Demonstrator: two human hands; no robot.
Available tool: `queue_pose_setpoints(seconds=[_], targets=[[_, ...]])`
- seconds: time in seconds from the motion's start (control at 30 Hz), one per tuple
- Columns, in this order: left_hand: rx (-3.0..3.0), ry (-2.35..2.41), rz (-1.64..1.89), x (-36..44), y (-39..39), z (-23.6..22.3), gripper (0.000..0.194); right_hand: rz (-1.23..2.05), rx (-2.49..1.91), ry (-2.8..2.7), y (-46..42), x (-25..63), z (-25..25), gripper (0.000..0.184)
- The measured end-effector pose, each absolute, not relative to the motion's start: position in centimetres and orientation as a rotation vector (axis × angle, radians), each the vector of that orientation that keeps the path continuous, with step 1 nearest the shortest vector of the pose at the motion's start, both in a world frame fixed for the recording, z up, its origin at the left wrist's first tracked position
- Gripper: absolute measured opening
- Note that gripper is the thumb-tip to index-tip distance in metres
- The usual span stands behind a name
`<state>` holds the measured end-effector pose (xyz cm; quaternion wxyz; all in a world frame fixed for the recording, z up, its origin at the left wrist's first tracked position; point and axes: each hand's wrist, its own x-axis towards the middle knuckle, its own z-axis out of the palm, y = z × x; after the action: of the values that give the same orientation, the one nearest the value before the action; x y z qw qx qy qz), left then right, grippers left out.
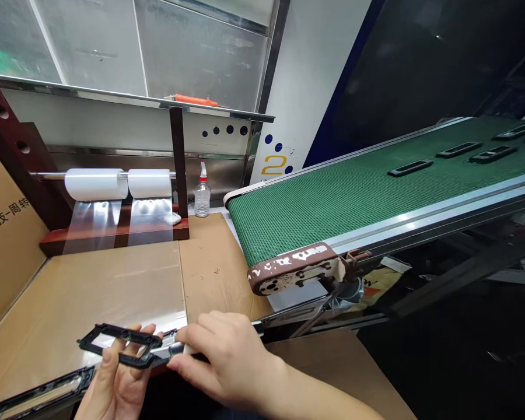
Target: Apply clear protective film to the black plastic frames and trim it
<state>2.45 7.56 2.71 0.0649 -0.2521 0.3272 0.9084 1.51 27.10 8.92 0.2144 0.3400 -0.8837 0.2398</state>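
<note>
My left hand (125,379) grips a black plastic frame (133,360) with a long rectangular opening, the fingers behind it and showing through. In my right hand (231,356) is a utility knife (175,349), its blade pointing left. The blade lies at the right end of the frame; whether it touches the plastic I cannot tell. A similar black frame (39,395) lies at the table's front edge, left of my left hand.
Two rolls of clear film (94,184) hang on a wooden stand (181,175) at the back. Beside it stands a spray bottle (202,195). A green conveyor belt (297,204) on the right carries several black frames (410,168). An orange tool (196,100) rests on the shelf.
</note>
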Motion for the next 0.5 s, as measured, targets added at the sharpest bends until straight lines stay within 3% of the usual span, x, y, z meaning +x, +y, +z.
queue_pose_setpoints(seconds=[0.5], targets=[[-0.701, 1.091, 2.749, 2.4, 6.9, 2.2, 0.062, 0.659, 0.89, -2.458, 26.7, 1.2, 7.7, 0.043]])
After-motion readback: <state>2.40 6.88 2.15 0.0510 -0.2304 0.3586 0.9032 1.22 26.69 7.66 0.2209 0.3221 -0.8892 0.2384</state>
